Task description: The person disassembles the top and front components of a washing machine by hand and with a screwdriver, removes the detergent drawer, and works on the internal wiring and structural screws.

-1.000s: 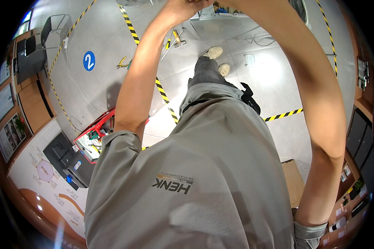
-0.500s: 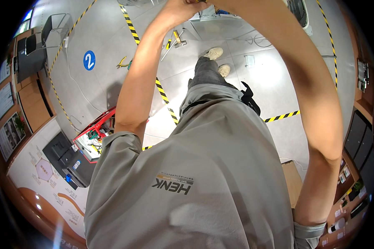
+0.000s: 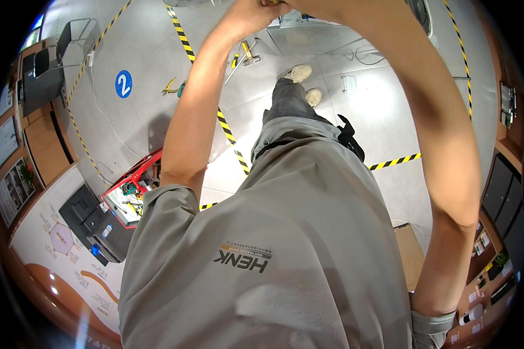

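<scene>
My left hand and my right hand are raised together at the top edge, in front of a pale metal unit. The left hand's fingers look curled around a small dark and yellowish piece, mostly cut off by the frame. My right hand reaches in beside it; its fingers are out of sight. On the floor below and left of the hands lie a hammer, a yellow-handled screwdriver and a thin metal rod.
Yellow-handled pliers lie left of my left forearm. A red toolbox full of tools stands further left. Near my shoes are a small clear plate and a loose cable. A cardboard box sits behind me on the right.
Both hands stay together at the top edge, with almost no movement. The view has shifted very slightly.
</scene>
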A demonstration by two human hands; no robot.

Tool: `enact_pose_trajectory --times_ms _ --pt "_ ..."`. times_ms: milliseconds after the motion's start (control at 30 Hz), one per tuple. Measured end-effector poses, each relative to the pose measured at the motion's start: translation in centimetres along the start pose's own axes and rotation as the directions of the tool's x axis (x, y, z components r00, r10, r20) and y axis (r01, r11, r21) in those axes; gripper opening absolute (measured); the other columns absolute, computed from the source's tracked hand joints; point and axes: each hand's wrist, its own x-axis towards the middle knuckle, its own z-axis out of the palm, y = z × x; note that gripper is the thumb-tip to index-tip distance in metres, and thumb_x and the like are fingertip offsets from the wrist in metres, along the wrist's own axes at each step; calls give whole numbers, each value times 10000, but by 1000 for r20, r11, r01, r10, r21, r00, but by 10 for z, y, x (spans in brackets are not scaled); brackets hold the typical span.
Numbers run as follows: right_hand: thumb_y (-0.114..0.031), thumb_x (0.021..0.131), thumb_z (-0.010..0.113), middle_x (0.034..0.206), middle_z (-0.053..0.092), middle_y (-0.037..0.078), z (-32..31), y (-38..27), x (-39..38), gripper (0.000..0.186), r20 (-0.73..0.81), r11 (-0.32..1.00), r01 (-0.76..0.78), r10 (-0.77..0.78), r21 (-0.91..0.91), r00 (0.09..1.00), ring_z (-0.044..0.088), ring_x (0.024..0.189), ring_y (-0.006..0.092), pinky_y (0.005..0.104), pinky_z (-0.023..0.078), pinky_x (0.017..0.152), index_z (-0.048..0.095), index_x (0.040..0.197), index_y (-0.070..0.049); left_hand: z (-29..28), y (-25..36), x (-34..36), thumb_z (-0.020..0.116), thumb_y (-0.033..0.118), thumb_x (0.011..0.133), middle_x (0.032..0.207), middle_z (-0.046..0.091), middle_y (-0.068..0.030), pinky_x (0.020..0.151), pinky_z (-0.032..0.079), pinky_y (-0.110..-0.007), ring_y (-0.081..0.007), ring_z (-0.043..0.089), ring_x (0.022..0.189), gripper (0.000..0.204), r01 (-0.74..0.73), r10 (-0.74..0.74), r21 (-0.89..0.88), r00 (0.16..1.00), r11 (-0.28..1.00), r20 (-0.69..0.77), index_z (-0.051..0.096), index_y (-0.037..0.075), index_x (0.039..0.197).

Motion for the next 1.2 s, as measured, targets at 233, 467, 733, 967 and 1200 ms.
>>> enact_pose_trajectory --times_ms 233,467,733,967,1200 --pt "-177 822 602 916 656 169 -4 2 -7 267 -43 994 61 -58 92 997 650 887 319 407 516 723 586 1040 -25 5 -2 2 595 -38 847 1024 665 -79 823 477 -281 -127 613 931 246 88 -92 -60 993 994 -71 582 -47 1092" --pt "-121 813 607 941 651 174 -21 -2 -6 236 68 996 8 -14 86 998 639 927 319 407 508 790 586 1023 -16 2 -2 3 566 -66 854 1040 664 -82 855 476 -293 -147 614 968 261 41 -47 -124 998 991 -50 577 -36 1113" --pt "-128 827 595 967 649 181 -26 -5 -11 228 39 998 -7 5 62 999 637 935 318 404 506 796 585 1024 -13 3 23 2 548 -71 861 1082 653 -81 891 462 -284 -151 598 1018 280 47 -54 -108 997 993 -61 570 -25 1136" --pt "-160 829 610 948 648 195 -18 9 -7 233 37 997 -24 22 73 999 634 927 334 415 504 796 571 999 -6 3 18 9 541 -73 860 1019 645 -61 839 466 -261 -127 598 962 231 63 -62 -184 998 981 15 578 -38 1086" --pt "-195 829 635 939 652 196 -17 8 -9 274 75 993 -68 60 101 995 635 932 335 415 506 799 569 1001 8 5 8 11 524 -79 849 992 641 -57 826 464 -255 -127 600 944 222 88 -90 -157 996 984 -5 577 -43 1062"
